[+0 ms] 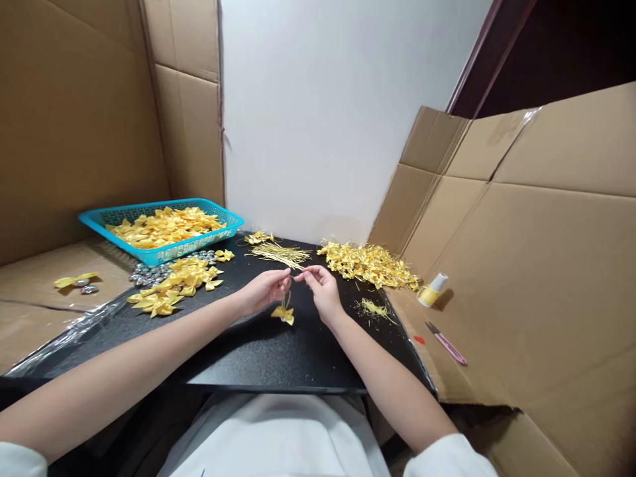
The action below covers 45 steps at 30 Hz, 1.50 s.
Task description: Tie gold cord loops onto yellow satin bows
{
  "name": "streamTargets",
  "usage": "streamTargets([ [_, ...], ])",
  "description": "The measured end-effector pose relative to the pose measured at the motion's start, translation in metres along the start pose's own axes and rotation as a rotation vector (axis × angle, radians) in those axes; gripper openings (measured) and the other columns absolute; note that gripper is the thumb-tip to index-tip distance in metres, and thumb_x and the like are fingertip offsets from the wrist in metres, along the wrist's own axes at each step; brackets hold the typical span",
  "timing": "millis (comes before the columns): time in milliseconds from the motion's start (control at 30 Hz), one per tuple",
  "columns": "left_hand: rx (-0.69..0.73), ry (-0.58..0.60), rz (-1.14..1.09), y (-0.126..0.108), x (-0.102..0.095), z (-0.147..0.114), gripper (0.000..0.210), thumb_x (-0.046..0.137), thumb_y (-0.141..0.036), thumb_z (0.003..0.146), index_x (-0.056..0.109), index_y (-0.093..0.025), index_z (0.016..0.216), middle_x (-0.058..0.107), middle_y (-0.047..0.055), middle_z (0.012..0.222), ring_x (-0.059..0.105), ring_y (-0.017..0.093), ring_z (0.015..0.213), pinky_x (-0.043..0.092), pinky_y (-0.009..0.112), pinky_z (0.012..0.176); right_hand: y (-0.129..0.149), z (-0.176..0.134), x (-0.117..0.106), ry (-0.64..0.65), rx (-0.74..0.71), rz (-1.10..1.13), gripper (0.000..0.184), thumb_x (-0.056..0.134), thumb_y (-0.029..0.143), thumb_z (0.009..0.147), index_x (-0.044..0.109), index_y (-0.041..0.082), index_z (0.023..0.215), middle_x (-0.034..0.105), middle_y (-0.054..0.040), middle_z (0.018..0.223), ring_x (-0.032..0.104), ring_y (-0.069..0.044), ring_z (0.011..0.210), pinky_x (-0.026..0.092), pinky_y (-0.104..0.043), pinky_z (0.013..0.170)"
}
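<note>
On the left, a blue basket [171, 252] of yellow bows stands behind silver beads [149, 273] and loose bows [193, 273] on a black table [248, 358]. At the middle, the person's left hand [263, 289] pinches a thin gold cord [285, 298] between thumb and fingers; from it one bow [283, 314] hangs just below the fingertips, between the hands and nearer the left, clear of both palms. The right hand [320, 288], close beside but apart, has thumb and forefinger pressed together, seemingly on the cord's end, though it is too fine to be sure. The step in hand looks like working the cord's ends together above the bow; the next move seems to call for a steady left pinch and small, precise right fingertips. Behind the hands lie straight cords [278, 253]; to the right are a pile of corded bows [370, 264], clippings [372, 309], a bottle [432, 290] and pink snips [447, 344].
</note>
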<state>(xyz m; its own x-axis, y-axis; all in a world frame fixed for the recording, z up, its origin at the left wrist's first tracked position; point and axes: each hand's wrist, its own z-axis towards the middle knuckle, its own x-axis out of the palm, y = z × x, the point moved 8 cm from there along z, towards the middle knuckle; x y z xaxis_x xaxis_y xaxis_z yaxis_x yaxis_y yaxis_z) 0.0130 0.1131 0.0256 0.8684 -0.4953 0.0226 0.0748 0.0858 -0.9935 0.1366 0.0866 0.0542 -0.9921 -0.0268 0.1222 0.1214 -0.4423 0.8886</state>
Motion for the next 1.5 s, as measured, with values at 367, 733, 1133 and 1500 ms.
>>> streamTargets([
  [367,0.046,-0.154,0.053,-0.002,-0.012,-0.002,0.037,0.074,-0.045,0.077,0.073,-0.011,0.092,0.067,0.004,0.075,0.052,0.011,0.059,0.041,0.024,0.054,0.002,-0.016,0.004,0.024,-0.104,-0.228,0.013,0.066,0.036,0.08,0.07,0.024,0.08,0.074,-0.0032,0.081,0.064,-0.021,0.084,0.05,-0.037,0.083],
  [733,0.149,-0.022,0.263,-0.014,0.007,-0.007,0.032,0.073,-0.045,0.068,0.075,-0.013,0.068,0.052,-0.003,0.053,0.04,0.01,0.052,0.029,0.024,0.051,-0.001,-0.002,-0.003,0.108,-0.139,-0.391,0.013,0.066,0.032,0.083,0.077,0.026,0.086,0.068,-0.0039,0.103,0.058,-0.021,0.101,0.047,-0.034,0.085],
  [1133,0.146,0.019,0.302,0.001,-0.004,0.002,0.026,0.059,-0.037,0.095,0.064,-0.013,0.088,0.064,0.001,0.079,0.061,0.013,0.068,0.053,0.03,0.065,-0.001,0.001,0.0,0.237,-0.206,-0.562,0.009,0.067,0.018,0.081,0.064,0.022,0.074,0.067,-0.0011,0.094,0.057,-0.02,0.1,0.039,-0.037,0.095],
  [1500,0.184,-0.008,0.386,-0.003,-0.008,0.004,0.028,0.06,-0.034,0.095,0.062,-0.015,0.115,0.065,0.008,0.115,0.065,0.022,0.097,0.056,0.042,0.084,0.0,-0.004,-0.002,0.103,-0.305,-0.685,0.013,0.058,0.018,0.088,0.058,0.023,0.076,0.062,-0.0029,0.088,0.052,-0.021,0.09,0.04,-0.034,0.085],
])
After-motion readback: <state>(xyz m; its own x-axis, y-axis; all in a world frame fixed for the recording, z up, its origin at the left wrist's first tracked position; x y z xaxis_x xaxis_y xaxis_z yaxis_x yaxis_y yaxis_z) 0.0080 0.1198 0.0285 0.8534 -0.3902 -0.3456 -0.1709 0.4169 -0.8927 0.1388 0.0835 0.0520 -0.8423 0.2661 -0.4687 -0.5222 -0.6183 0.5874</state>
